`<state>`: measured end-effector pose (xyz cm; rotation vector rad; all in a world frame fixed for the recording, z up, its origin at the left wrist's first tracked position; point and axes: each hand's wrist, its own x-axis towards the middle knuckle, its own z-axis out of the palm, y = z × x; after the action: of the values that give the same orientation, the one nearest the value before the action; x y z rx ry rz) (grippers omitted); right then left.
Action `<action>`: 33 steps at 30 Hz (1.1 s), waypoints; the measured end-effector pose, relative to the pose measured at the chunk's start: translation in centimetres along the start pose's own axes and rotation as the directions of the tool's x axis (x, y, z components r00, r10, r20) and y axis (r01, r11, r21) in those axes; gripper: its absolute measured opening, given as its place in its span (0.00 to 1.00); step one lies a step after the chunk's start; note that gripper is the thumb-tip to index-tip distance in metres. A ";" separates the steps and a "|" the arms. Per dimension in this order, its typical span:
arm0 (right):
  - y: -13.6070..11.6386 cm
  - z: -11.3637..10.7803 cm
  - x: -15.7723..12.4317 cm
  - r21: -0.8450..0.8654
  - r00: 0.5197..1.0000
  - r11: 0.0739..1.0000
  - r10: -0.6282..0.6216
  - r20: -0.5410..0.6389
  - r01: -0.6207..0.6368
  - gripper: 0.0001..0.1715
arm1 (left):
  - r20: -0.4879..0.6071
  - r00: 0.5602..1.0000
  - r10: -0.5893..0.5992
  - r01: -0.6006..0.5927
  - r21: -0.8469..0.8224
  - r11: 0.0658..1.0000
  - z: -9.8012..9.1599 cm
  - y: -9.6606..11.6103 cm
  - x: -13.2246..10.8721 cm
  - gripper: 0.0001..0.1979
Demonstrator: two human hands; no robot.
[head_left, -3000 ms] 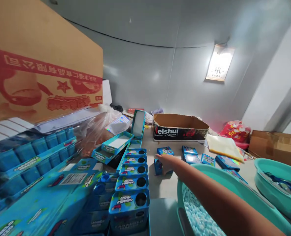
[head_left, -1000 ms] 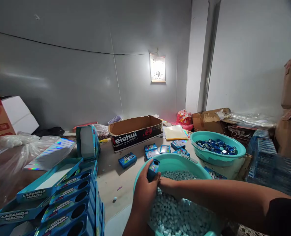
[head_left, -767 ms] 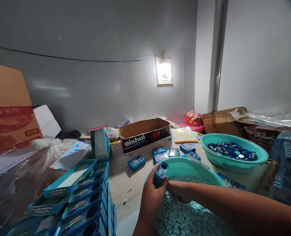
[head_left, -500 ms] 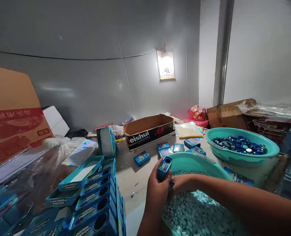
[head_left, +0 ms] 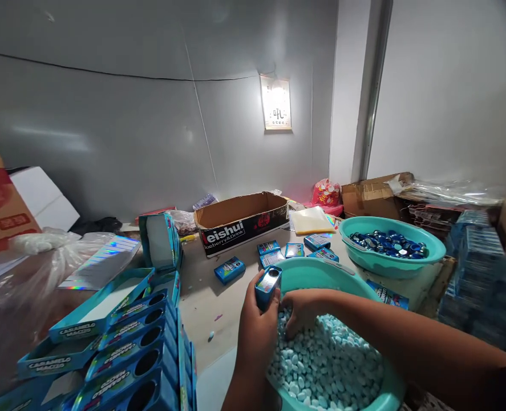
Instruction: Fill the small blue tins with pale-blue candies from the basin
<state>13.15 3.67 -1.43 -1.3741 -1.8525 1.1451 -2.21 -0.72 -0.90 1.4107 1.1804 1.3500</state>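
Observation:
My left hand [head_left: 259, 319] is closed round a small blue box [head_left: 268, 288] with a dark round hole in its top, held upright at the near-left rim of a turquoise basin [head_left: 293, 268]. The basin is filled with small pale-blue candies [head_left: 334, 359]. In it, my right hand [head_left: 302, 311] reaches down with fingers curled in among the candies, just right of the box. Its fingertips are partly hidden. Several blue boxes [head_left: 294, 250] lie beyond the basin, and a single box [head_left: 229, 270] lies to their left.
At the left front stand rows of blue boxes with round holes [head_left: 137, 354] beside open display trays [head_left: 101, 308]. A black cardboard box [head_left: 244, 228] is at the back. A second turquoise basin [head_left: 389, 271] holds shiny dark-blue lids [head_left: 389, 244]. Stacked, wrapped boxes [head_left: 477, 268] stand far right.
My right hand has moved away from beneath the box and down into the candies. My left hand still holds the box. The view has turned slightly right.

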 end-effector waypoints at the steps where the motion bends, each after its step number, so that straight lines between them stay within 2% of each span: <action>1: -0.4 -0.5 -0.1 -0.117 0.993 0.993 0.016 0.120 -0.002 0.18 | -0.014 1.000 -0.002 0.001 -0.010 1.000 -0.1 -0.1 0.0 0.25; 3: -1.1 -1.4 -0.3 -0.297 0.955 0.954 0.112 0.273 -0.027 0.15 | -0.045 0.999 0.003 -0.004 -0.013 1.000 -0.2 -0.2 0.0 0.25; 5: -1.6 -2.4 -0.4 -0.341 0.938 0.937 0.181 0.295 -0.074 0.16 | -0.063 0.998 0.012 -0.013 -0.009 1.000 -0.2 -0.2 -0.1 0.25; 10: -1.9 -4.4 -0.6 -0.303 0.972 0.951 0.127 0.197 -0.063 0.15 | -0.061 0.998 -0.034 0.037 0.050 0.998 0.0 0.4 -0.5 0.23; 15: -2.1 -4.7 -0.8 -0.257 0.991 0.966 0.070 0.116 -0.038 0.20 | -0.042 0.988 -0.149 0.153 0.089 0.984 0.2 0.8 -0.4 0.20; 18: -2.3 -4.8 -1.1 -0.115 0.991 0.992 0.072 0.111 -0.059 0.21 | -0.019 0.985 -0.173 0.174 0.111 0.979 0.2 0.9 -0.4 0.19; 22: -2.9 -4.9 -1.3 0.149 0.999 0.989 -0.020 0.042 0.013 0.24 | 0.093 0.979 -0.179 0.143 0.307 0.941 0.2 1.3 -0.6 0.20; 25: -3.4 -4.6 -1.2 0.336 0.995 0.938 -0.068 -0.068 0.087 0.27 | 0.264 0.953 -0.148 0.034 0.393 0.919 0.2 1.6 -1.1 0.20; 28: -3.7 -4.2 -1.1 0.468 0.982 0.872 -0.067 -0.177 0.144 0.27 | 0.397 0.910 -0.119 -0.054 0.399 0.915 0.2 1.8 -1.5 0.20; 30: -3.7 -3.8 -0.9 0.536 0.973 0.826 -0.059 -0.224 0.174 0.26 | 0.435 0.894 -0.109 -0.085 0.402 0.912 0.3 1.7 -1.8 0.22; 33: -3.4 -3.2 -0.5 0.622 0.965 0.762 -0.013 -0.262 0.179 0.25 | 0.440 0.896 -0.066 -0.122 0.385 0.915 0.5 1.6 -2.1 0.24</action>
<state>14.39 3.78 3.14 -0.9457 -1.1634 1.3218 -1.55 -3.06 0.21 1.9154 1.1618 0.7477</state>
